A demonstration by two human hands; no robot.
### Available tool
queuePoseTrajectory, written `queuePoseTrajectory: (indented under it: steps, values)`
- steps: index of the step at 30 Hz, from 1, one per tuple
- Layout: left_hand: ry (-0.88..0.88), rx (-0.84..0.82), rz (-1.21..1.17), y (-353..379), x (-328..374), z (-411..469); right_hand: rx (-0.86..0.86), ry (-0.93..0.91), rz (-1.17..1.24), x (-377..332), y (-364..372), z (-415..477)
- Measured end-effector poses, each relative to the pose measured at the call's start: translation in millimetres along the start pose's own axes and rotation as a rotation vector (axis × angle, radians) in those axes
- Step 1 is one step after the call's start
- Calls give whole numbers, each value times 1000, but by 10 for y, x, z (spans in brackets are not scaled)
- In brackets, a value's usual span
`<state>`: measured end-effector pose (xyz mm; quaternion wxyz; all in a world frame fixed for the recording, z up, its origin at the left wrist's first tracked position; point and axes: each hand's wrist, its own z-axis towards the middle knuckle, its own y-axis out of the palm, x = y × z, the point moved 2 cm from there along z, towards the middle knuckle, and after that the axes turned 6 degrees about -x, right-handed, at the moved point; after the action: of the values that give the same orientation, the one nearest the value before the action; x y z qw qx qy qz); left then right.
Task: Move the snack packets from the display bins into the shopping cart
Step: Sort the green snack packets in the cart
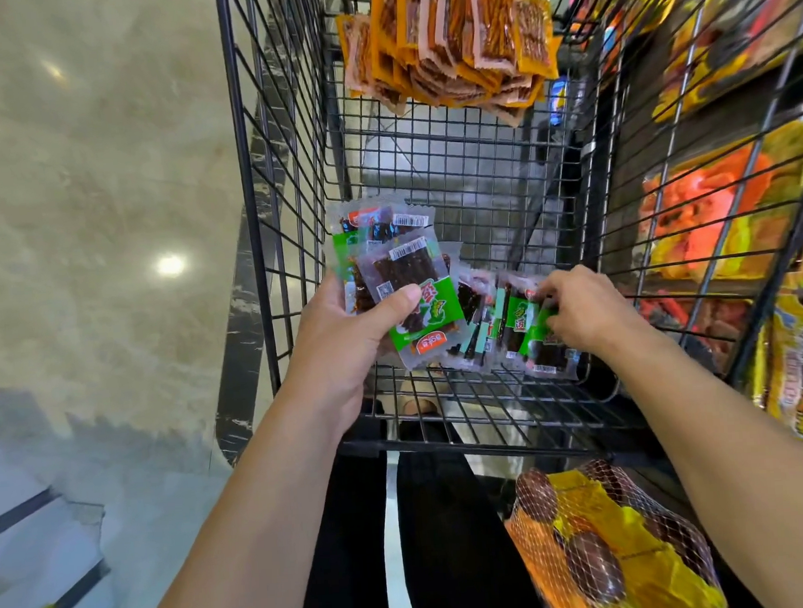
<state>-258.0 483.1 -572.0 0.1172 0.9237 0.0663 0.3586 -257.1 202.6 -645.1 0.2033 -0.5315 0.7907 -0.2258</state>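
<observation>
Here, left hand (345, 340) grips at least three green snack packets (407, 280); right hand (583, 311) pinches one loose packet (519, 319) on the cart floor (471, 396).

I see green packets (400, 280) fanned upright near left in the cart (452, 157), a flat bunch (505, 339) right, orange packets (449, 47) heaped far.

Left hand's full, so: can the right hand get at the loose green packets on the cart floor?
Probably yes. The right hand has its fingers curled on the loose green packets, nothing covers them, and the left hand holds its stack off to the side.
</observation>
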Motion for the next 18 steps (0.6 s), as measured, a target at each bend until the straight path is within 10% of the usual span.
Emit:
queuePoseTrajectory:
  steps: [7, 18]
  values:
    - [-17, 3, 16, 19, -42, 8, -153, -80, -122, -45, -146, -77]
    - [14, -23, 55, 146, 328, -271, 117, -243, 894, -14, -464, -864]
